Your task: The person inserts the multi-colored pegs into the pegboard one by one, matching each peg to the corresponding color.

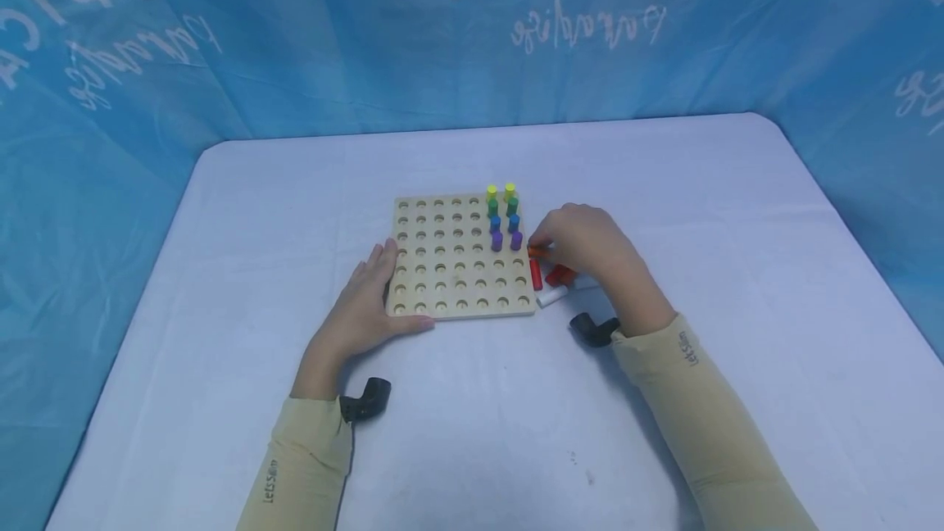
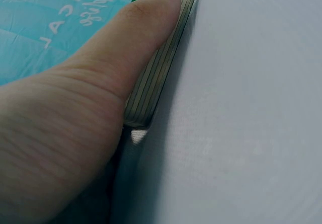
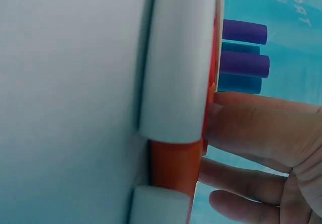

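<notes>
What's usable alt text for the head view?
A person's right hand reaches to an orange peg beside a wooden pegboard, while the left hand rests against the board's near-left corner. Paired yellow pegs, green pegs, blue pegs and purple pegs stand in its far-right holes. A red peg and white peg lie nearby.

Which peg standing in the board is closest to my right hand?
The right purple peg; its purple twin stands farther left, the others farther back.

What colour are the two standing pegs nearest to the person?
Those two pegs are purple, which shows best in the right wrist view.
</notes>
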